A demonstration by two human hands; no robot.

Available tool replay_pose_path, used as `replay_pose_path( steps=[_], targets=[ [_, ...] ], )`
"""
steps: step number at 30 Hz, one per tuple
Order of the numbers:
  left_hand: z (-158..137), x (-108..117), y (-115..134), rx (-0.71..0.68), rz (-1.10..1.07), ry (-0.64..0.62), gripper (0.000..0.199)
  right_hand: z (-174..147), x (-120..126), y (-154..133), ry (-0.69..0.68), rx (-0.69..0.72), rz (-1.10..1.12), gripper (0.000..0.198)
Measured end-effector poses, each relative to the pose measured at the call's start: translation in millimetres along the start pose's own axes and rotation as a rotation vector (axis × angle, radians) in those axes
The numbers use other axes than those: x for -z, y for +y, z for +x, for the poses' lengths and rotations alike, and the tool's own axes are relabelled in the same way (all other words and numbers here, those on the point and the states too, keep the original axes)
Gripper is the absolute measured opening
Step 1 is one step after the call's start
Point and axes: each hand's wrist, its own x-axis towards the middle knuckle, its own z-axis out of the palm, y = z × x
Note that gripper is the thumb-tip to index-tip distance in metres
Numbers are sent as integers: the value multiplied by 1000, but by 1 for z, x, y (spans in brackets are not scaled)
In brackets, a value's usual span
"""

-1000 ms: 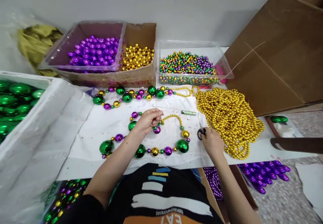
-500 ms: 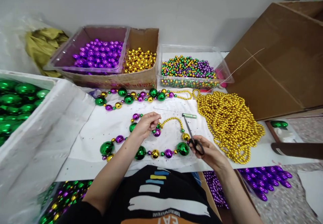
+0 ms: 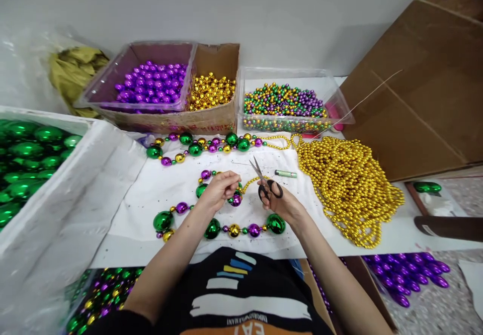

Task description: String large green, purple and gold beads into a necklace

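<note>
Right hand: my right hand (image 3: 281, 206) is closed round the black handles of the scissors (image 3: 263, 178), blades slightly parted and pointing up and away from me.
Left hand: my left hand (image 3: 225, 189) has thumb and fingertips pinched together beside the necklace's gold section; whether a thread end sits between them, I cannot tell.
Bead necklace: the purple, green and gold necklace (image 3: 234, 230) lies in a loose loop on the white cloth (image 3: 147, 199), in front of me, partly hidden under my left hand and forearm.
Gold section: the small gold beads (image 3: 248, 184) run from near my left fingertips to behind the scissors; I judge them flexible and light, best pinched right at the end.
Large beads: the big green bead (image 3: 276, 223) at the near right looks like glossy, hollow plastic, so light but slippery, apt to roll and perhaps dent if squeezed; I'd hold the strand between beads instead.
Scissors feel: stiff and small, I expect, steady by the handle loops, the sharp tips kept clear of my left fingers.
Beyond my hands: a thin needle-like wire (image 3: 241, 163) and a small green cylinder (image 3: 286, 173) lie on the cloth.
Back of the cloth: a second beaded strand (image 3: 213, 148) stretches sideways, its gold end reaching the heap of gold bead chains (image 3: 349, 184) on my right.
</note>
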Motion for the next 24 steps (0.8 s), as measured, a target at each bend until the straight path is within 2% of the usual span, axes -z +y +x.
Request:
replay_pose_path(
  steps=[3,5,8,11,13,15,17,20,22,24],
  targets=[
    [0,2,-1,-10,5,-1,37,3,-3,-5,23,68,-40,55],
    [0,4,-1,-19,9,-3,36,-6,4,-6,74,110,-71,53],
    [-1,6,-1,-33,33,-4,35,-33,31,-4,300,233,-263,48],
    [-2,3,-2,-115,117,2,33,-65,67,5,609,344,-822,38],
    [-1,0,-4,-182,200,15,32,-82,87,15,765,288,-1258,33],
    [0,-4,-6,-241,275,60,31,-93,99,25,845,184,-1572,34],
    [1,-7,-6,-315,352,114,27,-97,102,31,859,105,-1806,34],
    [-1,-8,-2,-379,436,113,23,-95,97,27,784,-5,-2059,30],
    [-4,-7,2,-365,443,94,23,-92,95,18,689,-120,-2097,32],
    [-6,-4,5,-362,430,95,24,-90,97,10,606,-208,-2023,35]
  ],
)
